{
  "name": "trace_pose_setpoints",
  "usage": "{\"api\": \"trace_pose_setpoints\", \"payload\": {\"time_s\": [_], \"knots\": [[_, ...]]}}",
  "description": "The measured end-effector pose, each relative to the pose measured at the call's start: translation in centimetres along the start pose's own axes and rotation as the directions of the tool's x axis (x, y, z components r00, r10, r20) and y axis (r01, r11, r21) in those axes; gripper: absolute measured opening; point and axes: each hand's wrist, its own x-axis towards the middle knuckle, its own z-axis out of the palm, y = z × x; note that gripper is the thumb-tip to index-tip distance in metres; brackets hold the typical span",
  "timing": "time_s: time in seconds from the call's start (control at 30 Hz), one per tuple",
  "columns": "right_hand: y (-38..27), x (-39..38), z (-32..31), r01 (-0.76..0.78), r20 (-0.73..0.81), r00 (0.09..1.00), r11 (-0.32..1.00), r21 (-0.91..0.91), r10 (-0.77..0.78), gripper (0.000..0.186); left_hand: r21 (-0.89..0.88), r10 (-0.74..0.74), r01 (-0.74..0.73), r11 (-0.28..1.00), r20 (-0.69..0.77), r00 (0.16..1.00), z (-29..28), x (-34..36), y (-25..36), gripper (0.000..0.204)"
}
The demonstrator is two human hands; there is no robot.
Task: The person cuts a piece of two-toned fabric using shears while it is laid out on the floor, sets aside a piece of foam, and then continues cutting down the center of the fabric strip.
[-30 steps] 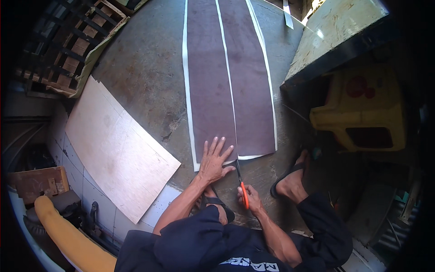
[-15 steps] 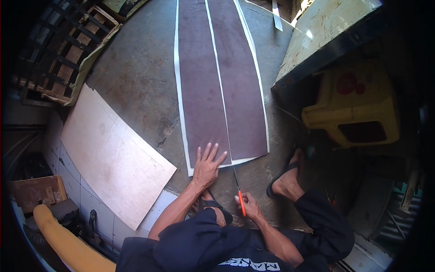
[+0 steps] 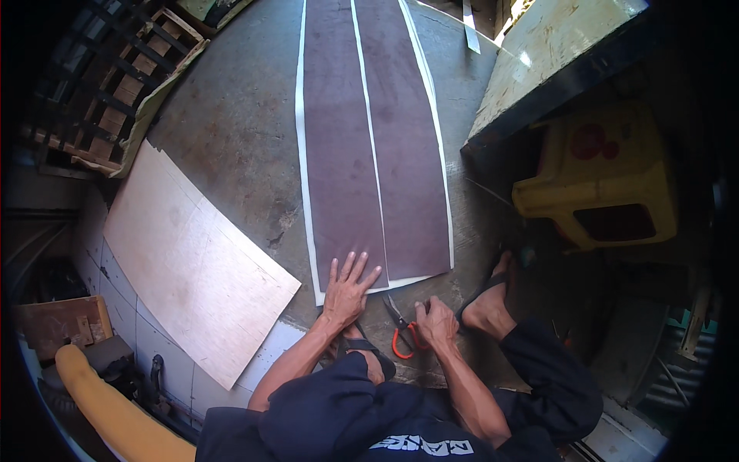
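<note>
Two dark maroon strips [image 3: 346, 154] lie side by side on a longer white sheet [image 3: 308, 254], whose edges show around them. My left hand [image 3: 346, 299] is open, pressed flat on the near end of the left strip, fingers pointing away from me. A pair of scissors [image 3: 400, 331] with orange handles rests just past the sheet's near edge, blades toward the sheet. To the right of its handles is my right hand [image 3: 439, 322], with curled fingers. Its fingers seem off the handles, and I see nothing in it.
A pale plywood board [image 3: 196, 266] lies at left. A slatted crate [image 3: 146, 73] stands far left. At right are a raised slab [image 3: 550, 69] and a yellow box-like plastic thing [image 3: 608, 177]. My sandalled foot [image 3: 489, 308] is right of the scissors.
My right hand has let go of the scissors and moved a little right and away from me. The strips and sheet have shifted slightly toward me and left, with my left hand still on them.
</note>
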Motion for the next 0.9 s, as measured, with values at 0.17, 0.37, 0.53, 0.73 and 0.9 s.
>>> {"api": "trace_pose_setpoints", "payload": {"time_s": [0.17, 0.37, 0.53, 0.73, 0.9], "knots": [[-3.2, 6.8, -1.2, -0.002, -0.561, 0.825, 0.993, 0.116, 0.067, 0.041, 0.026, 0.013, -0.013, 1.000, -0.018, 1.000, 0.3, 0.0, -0.2, 0.073], [-2.6, 8.9, -3.3, -0.076, -0.191, 0.975, 0.982, 0.174, 0.110, 0.058, 0.022, -0.002, 0.002, 1.000, -0.011, 1.000, 0.7, -0.2, -0.2, 0.072], [-1.5, 9.8, -3.0, -0.040, -0.360, 0.928, 0.987, 0.154, 0.094, 0.053, 0.021, -0.005, 0.005, 1.000, 0.004, 1.000, 0.7, 0.0, -0.2, 0.075], [0.0, 10.8, -3.7, 0.037, -0.407, 0.913, 0.992, 0.120, 0.015, 0.039, 0.026, -0.003, 0.003, 1.000, 0.002, 1.000, 0.8, 0.0, -0.2, 0.076], [-0.5, 10.0, -2.1, 0.013, -0.395, 0.918, 0.993, 0.120, 0.036, 0.044, 0.006, -0.002, 0.002, 1.000, -0.033, 0.999, 0.9, 0.0, -0.2, 0.073]]}}
